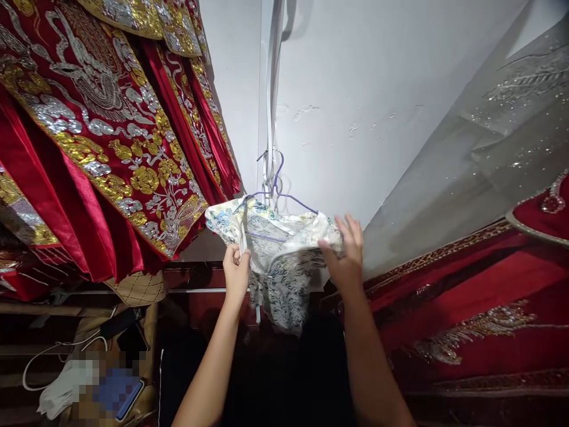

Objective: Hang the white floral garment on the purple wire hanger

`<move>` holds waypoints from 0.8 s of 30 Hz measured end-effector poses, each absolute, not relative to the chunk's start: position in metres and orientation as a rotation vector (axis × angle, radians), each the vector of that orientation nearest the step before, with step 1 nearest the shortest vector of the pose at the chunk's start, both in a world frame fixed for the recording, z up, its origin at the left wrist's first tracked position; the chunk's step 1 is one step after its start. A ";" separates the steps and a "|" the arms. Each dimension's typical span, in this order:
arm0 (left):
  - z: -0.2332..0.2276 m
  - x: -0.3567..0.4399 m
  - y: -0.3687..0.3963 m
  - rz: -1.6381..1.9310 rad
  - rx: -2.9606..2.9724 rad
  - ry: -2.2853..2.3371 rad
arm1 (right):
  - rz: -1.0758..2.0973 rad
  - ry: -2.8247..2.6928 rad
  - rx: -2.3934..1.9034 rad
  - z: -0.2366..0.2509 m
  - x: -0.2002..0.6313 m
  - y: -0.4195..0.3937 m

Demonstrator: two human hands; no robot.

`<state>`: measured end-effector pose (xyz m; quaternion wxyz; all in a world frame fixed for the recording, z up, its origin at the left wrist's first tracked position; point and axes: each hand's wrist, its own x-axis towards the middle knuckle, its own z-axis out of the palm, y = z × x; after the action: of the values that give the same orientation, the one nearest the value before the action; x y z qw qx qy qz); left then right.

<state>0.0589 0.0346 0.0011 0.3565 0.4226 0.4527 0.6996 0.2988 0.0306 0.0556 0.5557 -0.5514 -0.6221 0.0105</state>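
A pale floral shirt (pixel 284 284) with blue and yellow flowers hangs open at the front on a thin purple hanger (pixel 284 195). The hanger's hook is up by a white strip on the wall. My left hand (pixel 236 265) pinches the shirt's front edge just below its left shoulder. At the opposite shoulder is my right hand (pixel 349 252), slightly blurred, its fingers stretched upward and its thumb apart beside the cloth. Whether the right fingers touch the fabric is hard to make out.
Red garments (pixel 146 160) with gold and silver embroidery hang on the left. To the right are a sheer sparkly cloth (pixel 489 136) and a red beaded garment (pixel 480 296). A wooden rack at lower left bears a phone (pixel 130 400), cables and a white cloth (pixel 62 388).
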 end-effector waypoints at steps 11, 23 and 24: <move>0.009 0.043 -0.022 1.563 0.987 1.032 | 1.326 -1.435 -1.176 -0.061 0.199 0.006; 0.025 0.050 -0.045 1.478 0.993 0.883 | 1.298 -1.453 -1.117 -0.051 0.195 0.001; 0.026 0.051 -0.045 1.466 0.994 0.888 | 1.309 -1.463 -1.100 -0.050 0.194 -0.001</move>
<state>0.0513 -0.0450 0.0258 0.5480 0.4196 0.3750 0.6189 0.1939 -0.0008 -0.0497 0.4309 -0.4412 -0.5866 0.5249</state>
